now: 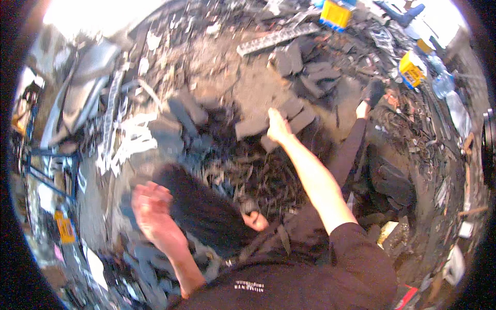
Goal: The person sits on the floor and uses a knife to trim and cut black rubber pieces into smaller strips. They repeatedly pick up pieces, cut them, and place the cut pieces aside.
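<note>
My right hand (279,128) reaches forward with its fingers stretched out, at a group of dark grey, flat-sided blocks. One grey block (250,127) lies left of the fingers, and another grey block (303,120) lies to the right. Whether the palm touches them is hard to make out. My left hand (151,209) is raised over my bent left knee, blurred, its fingers loosely apart with nothing seen in them. Between my legs spreads a heap of dark shreds (268,181).
More dark grey pieces (289,59) lie farther ahead, near a long pale perforated strip (279,39). White scraps (126,142) and a blue metal frame (54,173) are at left. Yellow boxes (412,68) and clear plastic bottles (443,85) stand at right. My right leg (351,150) stretches forward.
</note>
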Demonstrator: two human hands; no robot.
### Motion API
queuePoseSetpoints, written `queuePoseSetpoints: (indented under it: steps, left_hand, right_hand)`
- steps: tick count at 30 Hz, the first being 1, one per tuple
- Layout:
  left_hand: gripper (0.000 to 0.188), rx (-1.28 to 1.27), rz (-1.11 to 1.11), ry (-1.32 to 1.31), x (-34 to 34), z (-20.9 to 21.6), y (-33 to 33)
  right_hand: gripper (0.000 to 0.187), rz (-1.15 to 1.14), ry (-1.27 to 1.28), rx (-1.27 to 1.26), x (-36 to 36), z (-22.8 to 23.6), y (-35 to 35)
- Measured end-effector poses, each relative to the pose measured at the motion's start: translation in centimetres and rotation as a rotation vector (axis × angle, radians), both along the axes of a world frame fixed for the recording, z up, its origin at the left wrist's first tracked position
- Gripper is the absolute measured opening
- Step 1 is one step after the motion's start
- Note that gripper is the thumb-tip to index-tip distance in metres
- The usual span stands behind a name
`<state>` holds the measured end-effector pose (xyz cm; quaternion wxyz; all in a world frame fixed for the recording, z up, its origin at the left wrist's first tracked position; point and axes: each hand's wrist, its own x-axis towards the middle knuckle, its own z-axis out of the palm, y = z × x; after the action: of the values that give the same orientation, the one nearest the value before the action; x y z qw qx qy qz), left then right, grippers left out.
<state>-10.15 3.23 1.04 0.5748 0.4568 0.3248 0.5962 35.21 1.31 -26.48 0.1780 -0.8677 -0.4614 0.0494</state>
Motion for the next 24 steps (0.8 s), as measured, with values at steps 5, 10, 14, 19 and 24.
queuePoseSetpoints:
  steps: [5,10,14,19,24]
  left_hand:
    - [0.022,-0.276,-0.607,0.183,6.9,-3.8,-5.8]
    - [0.028,-0.601,-0.812,0.108,10.0,-10.5,-5.7]
    - [0.053,-0.786,-0.503,0.33,14.5,-14.0,-5.5]
    - [0.042,-0.46,-0.655,0.283,15.8,-13.3,-6.0]
    - [0.072,-0.404,-0.489,0.376,15.6,-7.6,-3.0]
  right_hand:
    - [0.113,0.012,0.115,-0.231,5.7,-1.0,0.8]
    - [0.079,0.089,0.108,-0.378,-0.5,6.3,0.7]
    - [0.087,-0.06,0.439,0.043,-7.2,10.6,-6.7]
    - [0.068,-0.233,1.08,0.289,-17.2,16.9,-14.9]
    - [0.045,-0.186,0.992,0.437,-21.5,22.5,-20.8]
